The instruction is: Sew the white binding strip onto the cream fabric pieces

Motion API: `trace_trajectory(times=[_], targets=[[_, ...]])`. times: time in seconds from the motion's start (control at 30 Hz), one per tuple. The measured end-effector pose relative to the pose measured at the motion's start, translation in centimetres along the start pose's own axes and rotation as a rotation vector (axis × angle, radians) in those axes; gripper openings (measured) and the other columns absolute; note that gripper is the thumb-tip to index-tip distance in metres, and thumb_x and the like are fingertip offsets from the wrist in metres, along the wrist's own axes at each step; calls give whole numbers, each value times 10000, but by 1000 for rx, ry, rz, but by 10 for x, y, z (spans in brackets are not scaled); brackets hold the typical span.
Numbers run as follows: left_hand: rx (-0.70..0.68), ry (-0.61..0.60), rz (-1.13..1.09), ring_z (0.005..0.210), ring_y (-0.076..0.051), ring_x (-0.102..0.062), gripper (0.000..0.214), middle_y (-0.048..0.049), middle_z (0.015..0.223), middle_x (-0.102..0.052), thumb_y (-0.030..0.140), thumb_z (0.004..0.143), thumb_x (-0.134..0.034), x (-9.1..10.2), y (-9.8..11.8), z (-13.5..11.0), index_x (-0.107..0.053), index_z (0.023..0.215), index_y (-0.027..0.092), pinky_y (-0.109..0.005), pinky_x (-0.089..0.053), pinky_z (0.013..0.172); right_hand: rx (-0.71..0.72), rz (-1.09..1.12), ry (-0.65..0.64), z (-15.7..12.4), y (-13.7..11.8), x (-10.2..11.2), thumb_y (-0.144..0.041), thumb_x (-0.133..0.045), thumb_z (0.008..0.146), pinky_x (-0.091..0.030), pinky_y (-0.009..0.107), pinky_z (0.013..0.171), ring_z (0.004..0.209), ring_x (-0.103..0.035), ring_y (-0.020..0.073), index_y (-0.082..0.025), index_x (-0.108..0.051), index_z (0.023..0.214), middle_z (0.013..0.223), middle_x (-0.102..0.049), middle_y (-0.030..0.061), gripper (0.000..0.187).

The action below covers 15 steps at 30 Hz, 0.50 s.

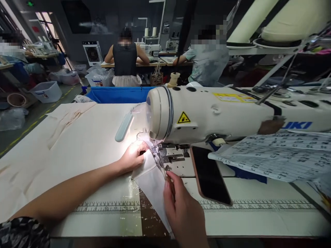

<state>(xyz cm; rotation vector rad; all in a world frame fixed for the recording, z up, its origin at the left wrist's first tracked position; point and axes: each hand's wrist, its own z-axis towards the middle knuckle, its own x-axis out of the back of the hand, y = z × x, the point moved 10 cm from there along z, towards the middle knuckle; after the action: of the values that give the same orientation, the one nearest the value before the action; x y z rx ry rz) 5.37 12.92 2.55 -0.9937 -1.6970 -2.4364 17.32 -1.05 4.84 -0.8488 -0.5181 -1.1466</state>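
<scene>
My left hand (pixel 133 156) pinches a piece of white fabric (pixel 151 186) close to the needle area of the sewing machine (pixel 191 115). The fabric hangs down over the front of the table, between my two hands. In my right hand (pixel 182 206) are slim metal tweezers (pixel 164 171), brownish where my fingers close round them. Their tips point up to the presser foot (pixel 155 148), beside the fabric. Exactly where the tips end is hard to make out. Bright lamp light falls on my left fingers.
A pale blue-green handled tool (pixel 124 127) lies behind my left hand. To the right are a phone (pixel 210 175) and printed paper sheets (pixel 274 155). Light fabric pieces (pixel 69 117) lie at left. Beyond a blue cloth bin (pixel 121 94), several people sit at other machines.
</scene>
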Motion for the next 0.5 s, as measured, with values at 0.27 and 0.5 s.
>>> trace_trajectory(times=[0.27, 0.5], targets=[[85, -13, -70, 859, -207, -592, 167, -54, 862, -633, 319, 838, -588, -4, -8, 0, -626, 747, 185, -316, -492, 779, 52, -57, 95, 11, -10, 0, -202, -344, 997, -433, 239, 486, 565, -688, 129, -151, -675, 1022, 846, -772, 18, 336], [128, -33, -104, 882, -208, -623, 150, -58, 916, -681, 331, 831, -604, -6, -16, -1, -653, 799, 193, -310, -521, 787, 22, -45, 68, 10, -7, -4, -193, -349, 993, -414, 240, 493, 555, -676, 123, -162, -677, 1031, 847, -772, 17, 331]])
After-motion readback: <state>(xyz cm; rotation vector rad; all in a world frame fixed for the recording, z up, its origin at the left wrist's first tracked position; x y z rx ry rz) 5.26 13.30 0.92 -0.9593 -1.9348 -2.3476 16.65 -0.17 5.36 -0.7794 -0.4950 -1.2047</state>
